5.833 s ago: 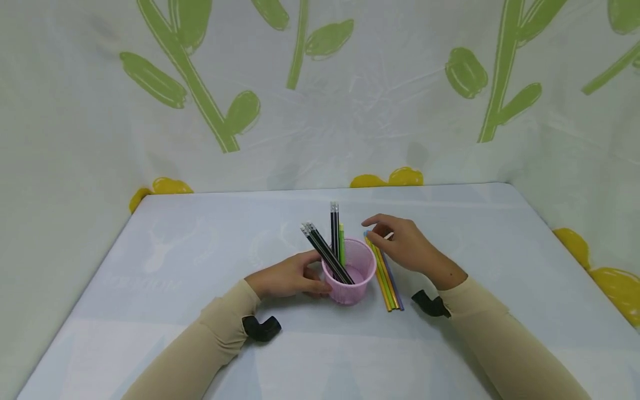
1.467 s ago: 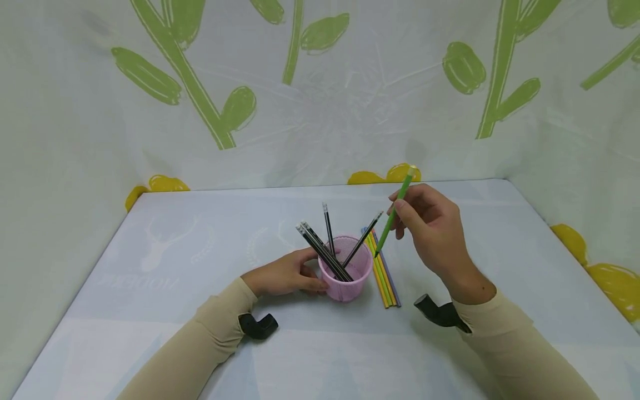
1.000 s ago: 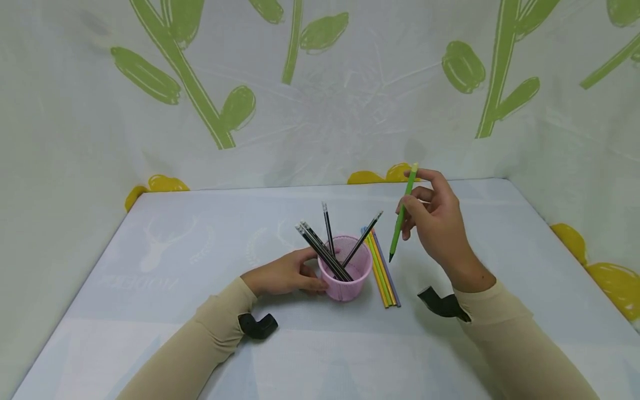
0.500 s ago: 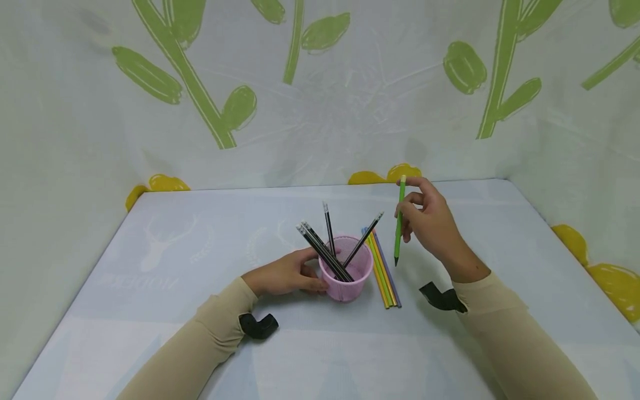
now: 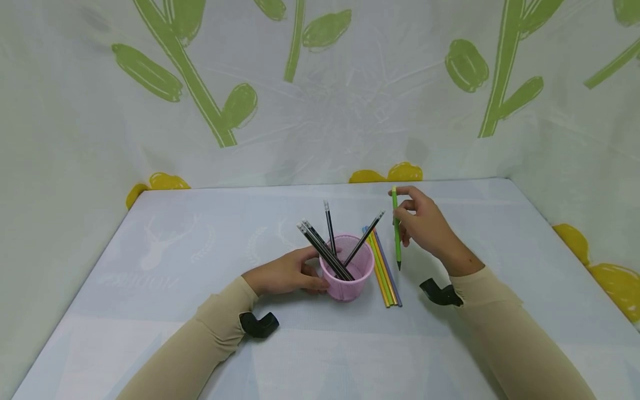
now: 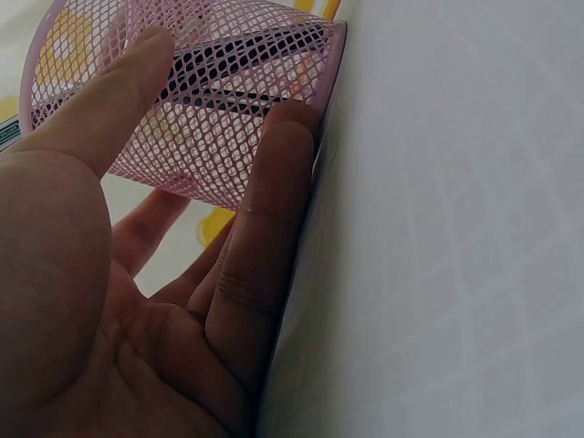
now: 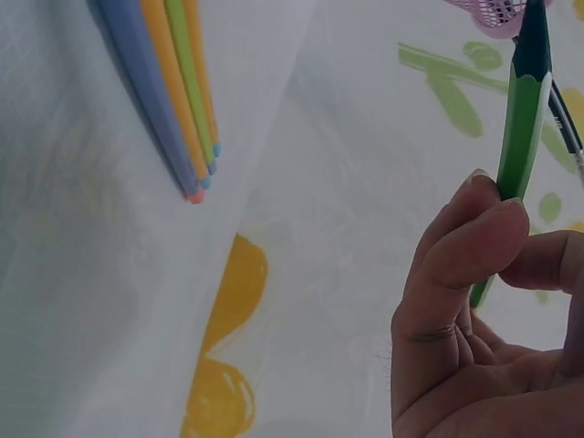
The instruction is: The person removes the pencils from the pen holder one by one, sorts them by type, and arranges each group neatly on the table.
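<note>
A pink mesh cup (image 5: pixel 346 290) stands on the table, with several black pencils (image 5: pixel 325 250) leaning in it. My left hand (image 5: pixel 285 275) holds the cup's left side; in the left wrist view its thumb and fingers lie along the mesh (image 6: pixel 205 146). Just right of the cup, my right hand (image 5: pixel 425 225) pinches a green pencil (image 5: pixel 397 239) near-upright, dark tip down, one finger by its top end. The right wrist view shows the green pencil (image 7: pixel 522 137) between thumb and fingers. Several coloured pencils (image 5: pixel 384 272) lie side by side between the cup and this hand.
The pale table (image 5: pixel 320 355) bears faint printed patterns. Behind it rises a light wall sheet (image 5: pixel 380 111) with green leaves and yellow shapes. A black curved piece (image 5: pixel 259 325) sits at the left wrist, another black piece (image 5: pixel 440 293) at the right.
Since the earliest frame, my right hand has taken hold of the green pencil, which was in the cup. Over the last second, hand and pencil have moved slightly left and lower. My left hand stays on the cup.
</note>
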The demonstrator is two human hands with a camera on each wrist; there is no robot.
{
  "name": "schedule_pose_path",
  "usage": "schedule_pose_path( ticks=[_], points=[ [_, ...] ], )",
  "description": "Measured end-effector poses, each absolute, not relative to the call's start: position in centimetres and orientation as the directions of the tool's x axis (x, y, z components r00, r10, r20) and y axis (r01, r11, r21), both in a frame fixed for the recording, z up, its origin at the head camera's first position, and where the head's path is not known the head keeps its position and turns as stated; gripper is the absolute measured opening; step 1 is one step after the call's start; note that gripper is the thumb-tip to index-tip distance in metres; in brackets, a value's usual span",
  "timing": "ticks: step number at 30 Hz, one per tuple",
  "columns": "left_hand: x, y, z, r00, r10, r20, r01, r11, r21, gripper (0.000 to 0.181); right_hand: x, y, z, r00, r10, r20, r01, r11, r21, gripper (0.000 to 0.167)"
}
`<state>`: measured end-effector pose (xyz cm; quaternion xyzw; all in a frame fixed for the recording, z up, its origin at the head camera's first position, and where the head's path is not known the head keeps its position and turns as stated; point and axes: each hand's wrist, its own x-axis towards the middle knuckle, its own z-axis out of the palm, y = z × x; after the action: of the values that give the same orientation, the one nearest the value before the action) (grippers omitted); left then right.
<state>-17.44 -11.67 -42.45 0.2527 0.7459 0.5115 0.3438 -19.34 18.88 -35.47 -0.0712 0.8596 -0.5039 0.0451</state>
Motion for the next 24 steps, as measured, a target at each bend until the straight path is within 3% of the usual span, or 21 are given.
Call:
schedule_pose_path(
  ticks=[9,24],
  points=[
    [-17.4,-11.6,-42.5,-0.635,0.727,-0.263,-0.019,0.326,0.945,0.073,-20.1,19.2,-36.5,-0.977,-0.180,-0.113,0.003,0.519,-0.855,0.045],
    [-17.4,-11.6,-42.6,-0.637,0.729,-0.250,0.015,0.337,0.942,0.071,-20.7,19.6,-37.4,-0.923,-0.273,-0.272,0.075,0.565,-0.822,0.051]
  ],
)
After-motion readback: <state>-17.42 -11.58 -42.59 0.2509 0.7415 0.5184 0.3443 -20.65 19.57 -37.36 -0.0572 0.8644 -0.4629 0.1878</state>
